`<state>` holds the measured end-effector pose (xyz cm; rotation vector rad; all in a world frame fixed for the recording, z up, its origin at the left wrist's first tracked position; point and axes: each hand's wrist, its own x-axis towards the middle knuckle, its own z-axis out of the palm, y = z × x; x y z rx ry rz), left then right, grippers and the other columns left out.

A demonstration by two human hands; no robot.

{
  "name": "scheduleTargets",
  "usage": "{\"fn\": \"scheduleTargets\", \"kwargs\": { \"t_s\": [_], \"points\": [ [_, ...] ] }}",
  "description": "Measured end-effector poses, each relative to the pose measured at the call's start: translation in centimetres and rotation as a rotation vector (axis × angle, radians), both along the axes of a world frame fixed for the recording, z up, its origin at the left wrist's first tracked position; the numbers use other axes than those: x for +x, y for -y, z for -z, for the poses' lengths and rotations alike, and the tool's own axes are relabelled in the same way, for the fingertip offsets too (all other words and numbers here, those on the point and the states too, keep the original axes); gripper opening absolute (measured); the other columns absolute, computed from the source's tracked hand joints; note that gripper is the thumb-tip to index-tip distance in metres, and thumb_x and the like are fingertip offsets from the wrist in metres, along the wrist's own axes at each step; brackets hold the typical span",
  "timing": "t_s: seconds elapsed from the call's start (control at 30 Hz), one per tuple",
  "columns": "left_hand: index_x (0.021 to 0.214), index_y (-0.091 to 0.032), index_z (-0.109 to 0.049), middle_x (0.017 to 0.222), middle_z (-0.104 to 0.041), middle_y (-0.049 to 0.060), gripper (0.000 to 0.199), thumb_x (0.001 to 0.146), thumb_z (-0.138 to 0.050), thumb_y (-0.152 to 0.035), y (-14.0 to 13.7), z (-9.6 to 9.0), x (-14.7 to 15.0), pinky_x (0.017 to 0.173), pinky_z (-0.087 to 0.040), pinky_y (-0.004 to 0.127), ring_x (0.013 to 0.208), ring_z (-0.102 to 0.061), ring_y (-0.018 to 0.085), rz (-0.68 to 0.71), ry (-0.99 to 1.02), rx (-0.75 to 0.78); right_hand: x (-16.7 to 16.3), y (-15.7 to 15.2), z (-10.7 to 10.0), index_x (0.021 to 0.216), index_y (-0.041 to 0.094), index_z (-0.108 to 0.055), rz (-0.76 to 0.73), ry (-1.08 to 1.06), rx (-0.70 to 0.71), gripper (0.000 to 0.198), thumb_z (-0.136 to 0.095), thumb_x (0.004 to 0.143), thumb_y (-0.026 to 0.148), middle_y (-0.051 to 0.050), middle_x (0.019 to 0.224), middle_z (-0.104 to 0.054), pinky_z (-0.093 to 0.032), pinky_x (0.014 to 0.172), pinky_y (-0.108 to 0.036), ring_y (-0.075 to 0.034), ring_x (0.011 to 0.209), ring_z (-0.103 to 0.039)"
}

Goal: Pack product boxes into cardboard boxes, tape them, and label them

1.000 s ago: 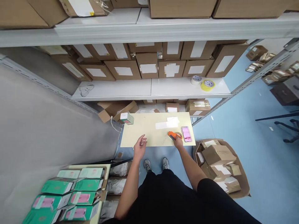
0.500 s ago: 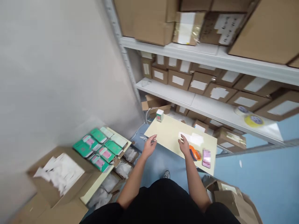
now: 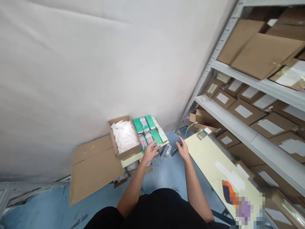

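My left hand (image 3: 150, 152) hangs in the air with its fingers apart, holding nothing. It is nearest to the green and pink packs (image 3: 148, 138) laid in rows on a small table against the wall. Beside them stands a cardboard box (image 3: 128, 155) full of white packets (image 3: 123, 135). My right hand (image 3: 182, 149) is also open and bare, near the left edge of the cream table (image 3: 202, 152). A small green and white box (image 3: 204, 133) is at the far end of that table.
Shelving (image 3: 228, 111) full of labelled cartons runs along the right. An orange and dark-blue object (image 3: 229, 192) lies on the cream table. A carton with its flap (image 3: 95, 171) spread out is at left. A power strip (image 3: 168, 149) and cable are near the floor.
My view has turned left, from the cream table and shelves toward the wall and the table of green packs. Both hands stay open and have taken hold of nothing.
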<state>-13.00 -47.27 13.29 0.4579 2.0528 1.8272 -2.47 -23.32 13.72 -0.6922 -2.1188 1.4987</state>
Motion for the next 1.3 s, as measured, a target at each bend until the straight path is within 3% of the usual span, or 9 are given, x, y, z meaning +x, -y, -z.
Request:
{"fn": "scheduleTargets", "kwargs": {
  "t_s": [0.27, 0.43, 0.67, 0.9, 1.13, 1.3],
  "points": [
    [0.135, -0.023, -0.066, 0.146, -0.062, 0.012, 0.052, 0.087, -0.068, -0.042, 16.7, 1.1, -4.5, 0.109, -0.050, 0.043, 0.136, -0.057, 0.028, -0.291, 0.001, 0.048, -11.3, 15.1, 0.2, 0.145, 0.025, -0.058, -0.337, 0.002, 0.016, 0.060, -0.061, 0.089, 0.046, -0.013, 0.151, -0.057, -0.053, 0.104, -0.048, -0.030, 0.130, -0.060],
    [0.137, -0.021, -0.065, 0.147, -0.061, 0.013, 0.053, 0.089, -0.066, -0.044, 23.7, 1.3, -4.5, 0.112, -0.048, 0.044, 0.137, -0.056, 0.028, -0.466, 0.008, 0.040, -15.5, 21.8, 0.3, 0.147, 0.025, -0.056, -0.526, 0.012, 0.065, 0.060, -0.059, 0.091, 0.046, -0.012, 0.153, -0.054, -0.052, 0.106, -0.048, -0.030, 0.133, -0.058],
    [0.141, -0.023, -0.062, 0.148, -0.060, 0.012, 0.053, 0.091, -0.064, -0.042, 27.4, 2.4, -2.4, 0.116, -0.045, 0.044, 0.142, -0.052, 0.027, -0.606, 0.074, -0.008, -19.9, 28.2, 1.8, 0.150, 0.029, -0.054, -0.769, 0.037, 0.057, 0.060, -0.057, 0.093, 0.047, -0.009, 0.160, -0.047, -0.053, 0.106, -0.048, -0.030, 0.144, -0.048],
    [0.141, -0.022, -0.062, 0.147, -0.060, 0.014, 0.057, 0.087, -0.067, -0.040, 31.4, 3.3, -1.2, 0.110, -0.049, 0.044, 0.138, -0.055, 0.028, -0.722, 0.148, -0.139, -22.8, 34.3, 4.6, 0.153, 0.029, -0.050, -0.936, 0.012, 0.012, 0.061, -0.055, 0.095, 0.048, -0.007, 0.164, -0.043, -0.033, 0.124, -0.053, -0.027, 0.153, -0.037],
    [0.141, -0.024, -0.062, 0.147, -0.060, 0.013, 0.055, 0.088, -0.067, -0.037, 34.4, 2.8, -1.1, 0.110, -0.048, 0.042, 0.137, -0.056, 0.026, -0.770, 0.131, -0.158, -22.7, 38.6, 5.4, 0.154, 0.028, -0.050, -1.005, 0.033, 0.023, 0.064, -0.056, 0.094, 0.050, -0.007, 0.164, -0.043, -0.027, 0.127, -0.051, -0.026, 0.154, -0.035],
    [0.142, -0.023, -0.062, 0.149, -0.058, 0.014, 0.056, 0.088, -0.067, -0.035, 38.4, 4.6, -1.8, 0.114, -0.045, 0.043, 0.140, -0.053, 0.026, -0.754, 0.134, -0.105, -22.5, 40.9, 5.7, 0.154, 0.026, -0.050, -0.957, 0.031, 0.080, 0.064, -0.057, 0.093, 0.046, -0.008, 0.163, -0.044, -0.027, 0.127, -0.051, -0.026, 0.155, -0.034]
  ]
}}
